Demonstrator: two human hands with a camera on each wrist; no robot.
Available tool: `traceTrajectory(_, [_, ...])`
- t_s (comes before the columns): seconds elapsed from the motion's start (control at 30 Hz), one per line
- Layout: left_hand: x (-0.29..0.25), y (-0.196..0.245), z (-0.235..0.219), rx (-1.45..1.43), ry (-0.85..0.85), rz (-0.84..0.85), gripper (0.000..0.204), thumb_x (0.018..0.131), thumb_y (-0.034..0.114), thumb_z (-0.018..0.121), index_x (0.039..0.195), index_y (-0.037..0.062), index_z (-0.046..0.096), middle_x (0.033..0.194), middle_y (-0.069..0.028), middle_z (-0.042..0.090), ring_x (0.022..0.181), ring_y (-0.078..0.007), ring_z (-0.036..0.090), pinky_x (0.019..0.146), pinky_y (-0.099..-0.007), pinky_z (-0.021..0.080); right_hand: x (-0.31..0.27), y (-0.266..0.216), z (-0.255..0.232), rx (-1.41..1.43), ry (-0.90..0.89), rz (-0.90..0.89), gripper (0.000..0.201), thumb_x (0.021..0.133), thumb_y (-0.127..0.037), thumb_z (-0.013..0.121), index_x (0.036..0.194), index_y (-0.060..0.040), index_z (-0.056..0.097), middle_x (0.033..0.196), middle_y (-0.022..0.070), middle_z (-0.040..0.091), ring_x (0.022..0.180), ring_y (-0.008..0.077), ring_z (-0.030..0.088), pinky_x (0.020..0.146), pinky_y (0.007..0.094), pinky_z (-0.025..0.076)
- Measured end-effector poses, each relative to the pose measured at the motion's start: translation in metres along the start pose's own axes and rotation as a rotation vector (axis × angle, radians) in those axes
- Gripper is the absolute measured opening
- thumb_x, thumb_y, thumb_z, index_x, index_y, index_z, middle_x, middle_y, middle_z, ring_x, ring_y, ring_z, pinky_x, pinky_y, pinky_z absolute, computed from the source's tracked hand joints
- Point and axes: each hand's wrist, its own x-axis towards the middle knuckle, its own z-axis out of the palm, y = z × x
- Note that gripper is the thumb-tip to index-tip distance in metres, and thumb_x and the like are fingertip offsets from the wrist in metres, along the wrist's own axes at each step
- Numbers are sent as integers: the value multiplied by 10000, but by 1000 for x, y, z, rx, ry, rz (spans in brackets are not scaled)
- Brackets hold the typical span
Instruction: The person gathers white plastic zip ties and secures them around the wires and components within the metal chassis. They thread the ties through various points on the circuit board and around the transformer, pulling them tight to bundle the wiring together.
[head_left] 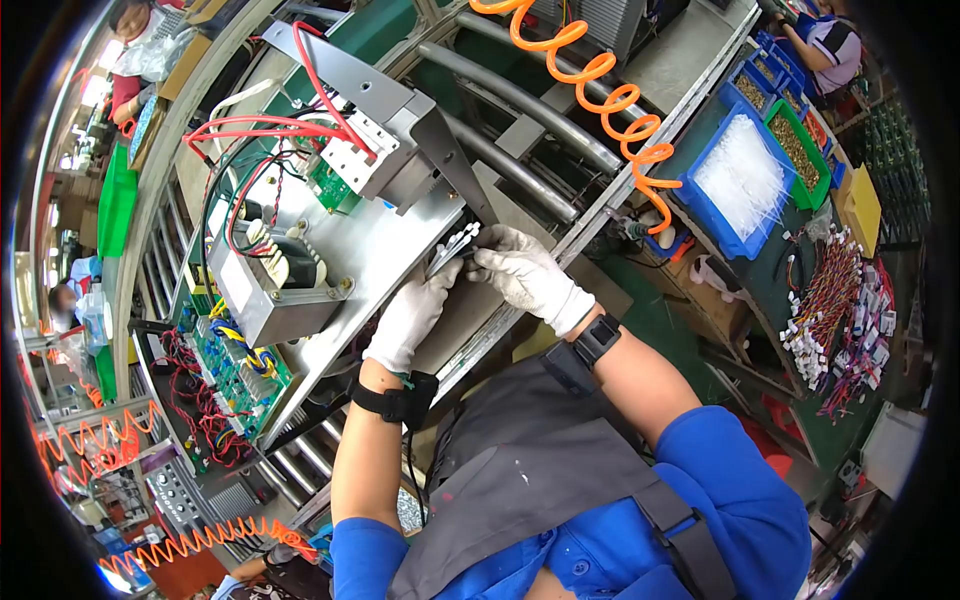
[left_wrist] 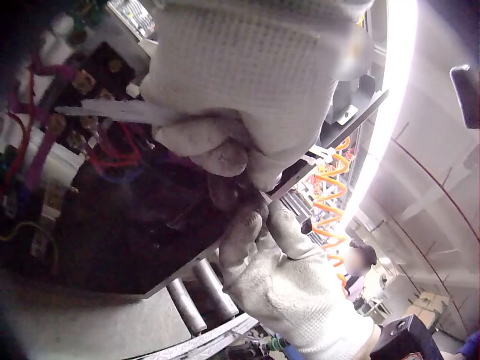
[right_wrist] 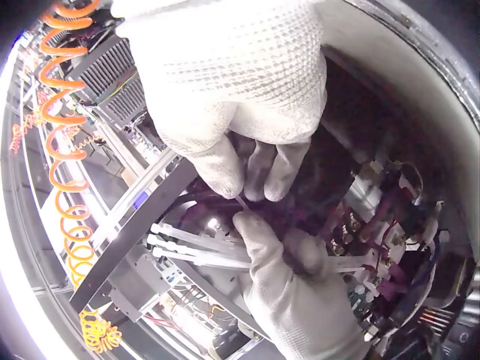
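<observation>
One left hand, white-gloved: fingers curled round a small bundle of white cable ties, their heads standing out past the fingers. One right hand, likewise gloved: fingertips drawn together on a thin pale strip, of which only a short length shows; its far end cannot be made out. Location of both hands and ties: fingertips close together at the edge of a metal panel, just beside a dark bracket. Carried on the panel: red wires, a transformer and a green circuit board. Beyond the right hand: one orange coiled hose; one blue tray holding white strips; one green tray, beside the blue one; assorted bundled wires, with white connectors, on a green surface.
</observation>
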Motion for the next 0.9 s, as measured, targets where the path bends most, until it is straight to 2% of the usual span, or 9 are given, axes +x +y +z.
traceTrajectory(0.13, [-1,-2,-1,-102,16,55,292,943,178,587,1188,22,554,889,-34,607,760,-128,534,702,-262,452,-2,-3,6,37,60,14,195,878,-16,636,1060,-18,563,953,54,605,867,159,623,778,326,543])
traceTrajectory(0.3, [-1,9,-2,-130,-22,-141,308,937,183,591,1192,15,553,874,-33,592,747,-102,500,685,-272,451,-2,-4,8,-38,36,17,184,882,-21,630,1056,-17,571,955,58,614,862,158,627,780,319,540])
traceTrajectory(0.43, [7,6,3,-277,-7,-22,426,900,210,652,1238,-3,504,956,-60,572,848,-136,494,795,-265,432,-8,-6,18,-190,80,28,198,898,-55,620,1084,12,597,953,75,647,853,158,632,790,302,532])
traceTrajectory(0.53, [2,14,2,-132,-20,-125,449,901,321,624,1202,13,496,808,-69,605,703,-143,538,671,-307,454,-15,-5,28,-529,237,-118,231,897,-100,640,1087,31,641,935,86,676,819,150,637,772,272,520])
traceTrajectory(0.6, [-4,38,-3,-12,-75,-407,501,871,472,589,1072,13,557,693,-175,623,653,-258,642,586,-396,452,-25,-6,24,-716,225,-248,187,874,-66,653,1029,37,663,912,80,670,800,132,621,749,250,503])
traceTrajectory(0.63, [-3,24,11,18,52,-387,385,903,400,571,1008,30,601,632,-143,604,619,-265,636,578,-393,461,-33,-13,38,-663,201,-206,162,872,-29,635,1012,48,662,907,65,657,797,124,607,751,238,496])
traceTrajectory(0.7, [-6,-22,20,341,-61,56,369,953,326,506,1182,41,555,714,-156,640,652,-306,635,596,-404,484,-47,-8,34,-681,63,-225,152,873,5,606,1011,53,649,912,57,644,815,109,600,727,214,485])
traceTrajectory(0.83, [-13,-32,39,504,69,87,312,968,282,490,1171,59,570,667,-118,606,598,-255,609,550,-375,473,-40,-22,48,-720,84,-47,145,898,8,568,1031,39,616,913,58,637,793,86,593,668,195,476])
traceTrajectory(0.9, [-17,-14,45,-553,241,-221,297,977,324,487,1068,64,598,620,-62,565,527,-169,539,491,-325,438,-23,-28,68,-613,110,-148,137,936,-42,542,1058,11,576,886,57,637,715,62,576,604,181,459])
